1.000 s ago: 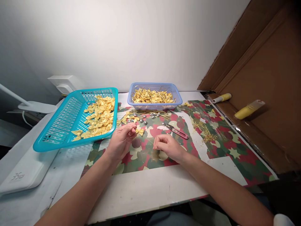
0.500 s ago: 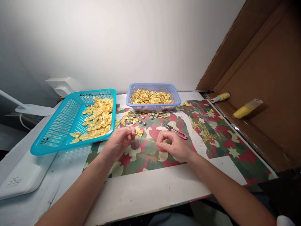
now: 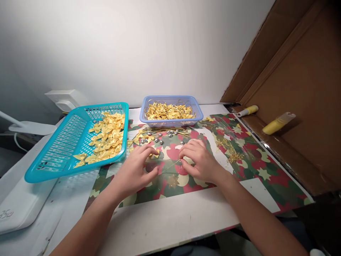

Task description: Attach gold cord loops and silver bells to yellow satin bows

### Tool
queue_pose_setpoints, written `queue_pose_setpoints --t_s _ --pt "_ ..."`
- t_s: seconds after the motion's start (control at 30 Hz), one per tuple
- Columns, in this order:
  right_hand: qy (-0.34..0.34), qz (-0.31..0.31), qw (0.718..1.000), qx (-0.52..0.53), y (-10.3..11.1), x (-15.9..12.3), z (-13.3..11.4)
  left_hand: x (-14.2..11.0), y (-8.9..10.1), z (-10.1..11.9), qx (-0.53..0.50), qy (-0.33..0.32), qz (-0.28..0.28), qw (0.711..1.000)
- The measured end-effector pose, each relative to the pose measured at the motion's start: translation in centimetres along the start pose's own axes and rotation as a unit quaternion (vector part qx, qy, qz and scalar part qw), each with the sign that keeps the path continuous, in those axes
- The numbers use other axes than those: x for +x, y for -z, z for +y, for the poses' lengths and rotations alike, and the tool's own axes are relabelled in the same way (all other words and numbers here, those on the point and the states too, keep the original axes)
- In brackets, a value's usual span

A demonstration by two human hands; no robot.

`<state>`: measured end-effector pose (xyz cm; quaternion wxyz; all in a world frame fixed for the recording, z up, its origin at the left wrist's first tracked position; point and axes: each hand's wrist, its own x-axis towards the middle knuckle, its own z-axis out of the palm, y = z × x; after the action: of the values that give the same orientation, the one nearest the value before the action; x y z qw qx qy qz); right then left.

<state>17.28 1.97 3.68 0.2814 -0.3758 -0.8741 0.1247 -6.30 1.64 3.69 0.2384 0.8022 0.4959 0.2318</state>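
My left hand (image 3: 134, 170) rests on the patterned mat (image 3: 253, 167), and its thumb and forefinger pinch a small gold ribbon bow (image 3: 155, 153). Close to its right, my right hand (image 3: 200, 160) lies with its fingers curled, pinching the end of a thin gold wire (image 3: 172, 165) that runs toward the bow. The two hands are a few centimetres apart. Just beyond them lie several silver bells (image 3: 160, 138) and a bundle of gold wires (image 3: 162, 130).
A teal basket (image 3: 53, 174) of gold bows sits tilted at the left. A lilac basket (image 3: 197, 108) of bows with wires stands at the back. Gold scraps (image 3: 231, 151) lie right. Two yellow-handled tools (image 3: 277, 123) rest by the cardboard wall (image 3: 306, 89). A white device (image 3: 16, 209) lies front left.
Both hands have come down toward the mat and moved forward. My right hand now covers the red-handled snips that showed before. The view has shifted slightly to the right.
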Motion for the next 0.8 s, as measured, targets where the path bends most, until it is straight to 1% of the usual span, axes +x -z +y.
queue_pose_setpoints --t_s 0.03,0.07,0.1,0.17,0.23,0.27,0.33,0.4,0.5,0.53,0.6,0.67,0.73,0.8 --pt "0.004 0.004 1.0 -0.002 0.0 0.0 0.0 0.0 -0.3 0.4 -0.043 -0.004 -0.004 0.999" --pt "0.008 0.008 1.0 -0.003 0.0 0.0 0.0 0.1 -0.7 0.8 -0.099 -0.004 -0.028 0.995" --pt "0.012 0.011 1.0 -0.004 0.0 0.0 -0.1 0.2 -1.1 1.3 -0.162 0.006 -0.07 0.984" --pt "0.02 0.013 1.0 -0.007 -0.1 0.1 -0.1 0.4 -2.2 2.0 -0.281 0.048 -0.143 0.948" --pt "0.027 0.01 1.0 -0.009 -0.3 0.1 -0.1 0.5 -3.1 2.5 -0.363 0.103 -0.182 0.908" --pt "0.031 0.008 0.999 -0.011 -0.4 0.1 -0.1 0.6 -3.5 2.5 -0.396 0.125 -0.185 0.891" --pt "0.037 0.009 0.999 -0.014 -0.6 0.1 -0.1 0.5 -4.1 2.4 -0.449 0.149 -0.166 0.865" --pt "0.041 0.014 0.999 -0.019 -0.7 0.1 -0.1 0.4 -4.4 2.1 -0.487 0.157 -0.142 0.847" --pt "0.035 0.018 0.999 -0.026 -0.2 0.0 0.2 0.1 -4.8 1.7 -0.516 0.169 -0.135 0.829" --pt "0.02 0.017 0.999 -0.03 0.1 0.0 0.5 0.0 -4.9 1.5 -0.525 0.175 -0.131 0.823" --pt "-0.046 0.018 0.998 -0.048 1.0 -0.1 1.5 -0.1 -4.9 1.3 -0.539 0.187 -0.117 0.813" --pt "-0.163 0.014 0.983 -0.087 1.8 -0.3 2.8 -0.2 -5.0 1.1 -0.546 0.192 -0.107 0.809" --pt "-0.259 -0.033 0.958 -0.117 2.4 -0.5 4.0 -0.3 -5.1 1.0 -0.544 0.192 -0.103 0.81" --pt "-0.309 -0.085 0.939 -0.122 2.4 -0.7 4.9 -0.3 -5.2 1.0 -0.539 0.191 -0.098 0.814"
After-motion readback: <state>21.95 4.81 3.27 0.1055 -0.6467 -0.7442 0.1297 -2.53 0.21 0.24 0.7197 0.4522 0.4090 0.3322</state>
